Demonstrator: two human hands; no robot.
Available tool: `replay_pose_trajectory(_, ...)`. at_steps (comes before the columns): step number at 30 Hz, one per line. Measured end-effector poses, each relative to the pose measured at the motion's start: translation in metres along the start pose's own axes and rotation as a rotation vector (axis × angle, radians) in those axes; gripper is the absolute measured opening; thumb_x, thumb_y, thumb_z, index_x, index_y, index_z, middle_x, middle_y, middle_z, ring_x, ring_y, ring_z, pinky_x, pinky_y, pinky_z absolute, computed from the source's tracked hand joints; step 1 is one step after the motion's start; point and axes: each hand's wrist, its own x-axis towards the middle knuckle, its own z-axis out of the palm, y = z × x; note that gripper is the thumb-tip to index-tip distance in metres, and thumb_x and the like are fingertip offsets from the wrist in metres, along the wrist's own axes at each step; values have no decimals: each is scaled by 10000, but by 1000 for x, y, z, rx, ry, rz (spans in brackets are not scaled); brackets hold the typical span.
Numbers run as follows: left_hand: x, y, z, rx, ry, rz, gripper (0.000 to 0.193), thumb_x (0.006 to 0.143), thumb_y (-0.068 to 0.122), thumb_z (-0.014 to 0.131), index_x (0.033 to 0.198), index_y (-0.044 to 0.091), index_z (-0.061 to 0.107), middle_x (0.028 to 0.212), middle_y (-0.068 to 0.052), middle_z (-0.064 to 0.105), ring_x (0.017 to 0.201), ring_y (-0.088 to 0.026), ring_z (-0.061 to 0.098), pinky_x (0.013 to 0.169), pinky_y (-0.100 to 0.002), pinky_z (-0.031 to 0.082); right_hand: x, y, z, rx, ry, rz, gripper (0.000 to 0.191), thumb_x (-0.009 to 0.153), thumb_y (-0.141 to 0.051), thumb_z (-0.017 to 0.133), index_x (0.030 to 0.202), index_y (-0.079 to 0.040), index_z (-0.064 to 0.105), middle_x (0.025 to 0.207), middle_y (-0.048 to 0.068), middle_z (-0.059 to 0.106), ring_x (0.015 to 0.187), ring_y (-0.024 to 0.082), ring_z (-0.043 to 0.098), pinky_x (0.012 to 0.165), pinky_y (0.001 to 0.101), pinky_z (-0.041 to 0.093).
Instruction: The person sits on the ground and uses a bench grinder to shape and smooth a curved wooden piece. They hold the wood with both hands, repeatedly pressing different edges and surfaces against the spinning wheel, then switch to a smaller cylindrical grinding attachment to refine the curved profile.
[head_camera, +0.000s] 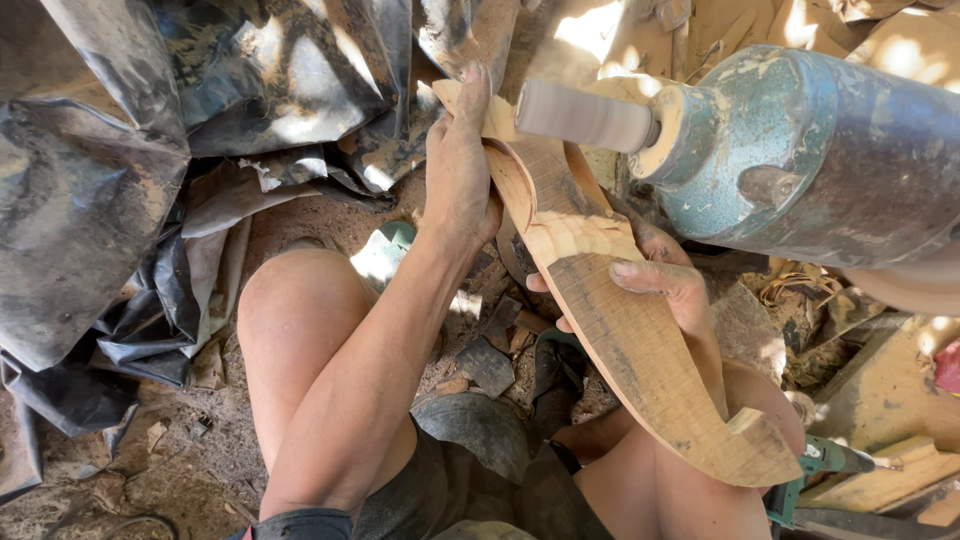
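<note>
A long curved piece of carved pale wood (610, 310) runs from the upper middle down to the lower right. My left hand (458, 165) grips its far end from the left side. My right hand (665, 285) holds its middle, thumb on top, fingers underneath. A pale cylindrical sanding drum (580, 115) sticks out leftward from a worn blue-green motor housing (810, 150) and sits against the far part of the wood, just right of my left hand.
Crumpled dark plastic sheeting (120, 180) covers the left and top. My bare knees (295, 300) are below the wood, over dusty ground with wood scraps (490, 355). A green power tool (815, 465) lies at the lower right beside pale wooden boards (890, 400).
</note>
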Motion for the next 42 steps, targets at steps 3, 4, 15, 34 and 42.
replay_pose_trajectory(3, 1, -2, 3, -17, 17, -35, 622, 982, 460, 601, 1188, -119, 507, 1031, -211, 635, 906, -274, 719, 773, -434, 661, -1, 0, -3, 18, -1, 21, 780, 841, -27, 641, 1517, 191, 319, 1301, 423, 564, 1130, 563, 651, 731, 550, 659)
replay_pose_trajectory(4, 1, -3, 4, -22, 9, -28, 619, 977, 460, 597, 1195, -113, 508, 1037, -205, 635, 918, -268, 720, 788, -433, 663, -1, 0, -4, 26, -3, 19, 779, 845, -26, 646, 1519, 191, 320, 1303, 424, 561, 1131, 563, 650, 730, 550, 657)
replay_pose_trajectory(15, -3, 8, 0, 44, -24, 25, 677, 968, 513, 592, 1221, -113, 533, 1058, -215, 639, 983, -302, 718, 841, -468, 662, 3, 4, -2, -1, 27, 33, 768, 824, -14, 699, 1481, 144, 335, 1282, 396, 582, 1092, 557, 659, 743, 549, 665)
replay_pose_trajectory(34, 5, -5, 3, 45, -5, 13, 663, 970, 499, 613, 1164, -131, 533, 1038, -224, 630, 929, -297, 714, 811, -451, 664, -3, 4, 4, -9, -5, 2, 729, 865, -40, 672, 1482, 206, 371, 1293, 402, 589, 1137, 544, 659, 737, 541, 648)
replay_pose_trajectory(42, -2, 9, -5, 48, -63, 96, 676, 963, 496, 597, 1231, -121, 529, 1093, -229, 643, 1012, -292, 715, 869, -442, 655, 4, 10, 2, -24, -32, -22, 719, 878, -41, 665, 1488, 204, 373, 1269, 431, 591, 1092, 540, 674, 724, 540, 656)
